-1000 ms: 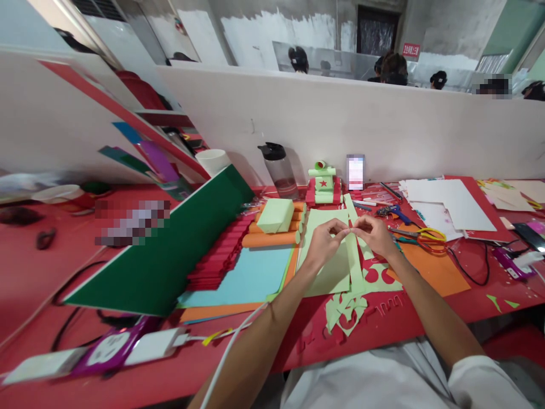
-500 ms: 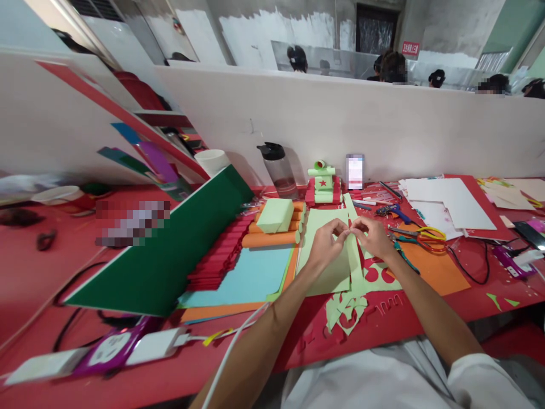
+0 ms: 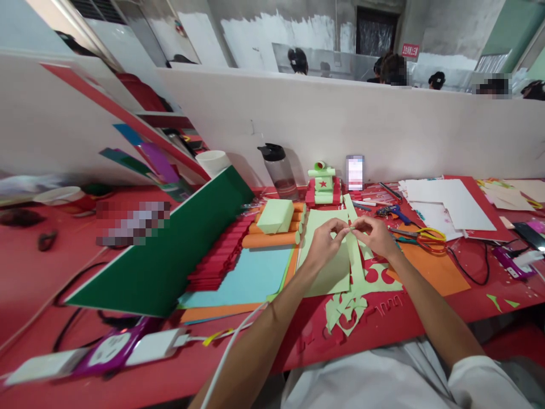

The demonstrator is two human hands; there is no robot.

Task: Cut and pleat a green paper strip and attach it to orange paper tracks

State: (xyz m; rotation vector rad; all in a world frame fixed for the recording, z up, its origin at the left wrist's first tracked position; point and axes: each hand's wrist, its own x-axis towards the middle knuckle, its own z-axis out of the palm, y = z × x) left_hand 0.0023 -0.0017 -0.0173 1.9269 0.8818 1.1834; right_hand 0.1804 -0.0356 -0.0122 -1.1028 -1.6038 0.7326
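My left hand [image 3: 327, 241] and my right hand [image 3: 377, 236] meet fingertip to fingertip above the worktop. Between their pinched fingers is a tiny light green piece [image 3: 351, 228], apparently paper, mostly hidden. Below the fingers a long light green paper strip [image 3: 356, 267] lies along the edge of a light green sheet [image 3: 326, 281]. Green paper scraps [image 3: 347, 311] are heaped nearer to me, beside a green sheet with round cut-outs [image 3: 394, 287]. Beyond my hands stands a red and green paper tank model [image 3: 323, 184] with a red star.
Left of my hands, a green block [image 3: 275, 216] rests on orange paper rolls [image 3: 272, 240], near folded red strips [image 3: 221, 255] and a leaning dark green board [image 3: 162, 250]. On the right lie scissors [image 3: 426, 236] and a blue tool [image 3: 398, 213]. A bottle [image 3: 279, 170] and a phone [image 3: 355, 172] stand behind.
My hands stay over the same spot. My fingertips have shifted slightly, so a bit of the small green piece shows between them. My right hand has moved slightly right.
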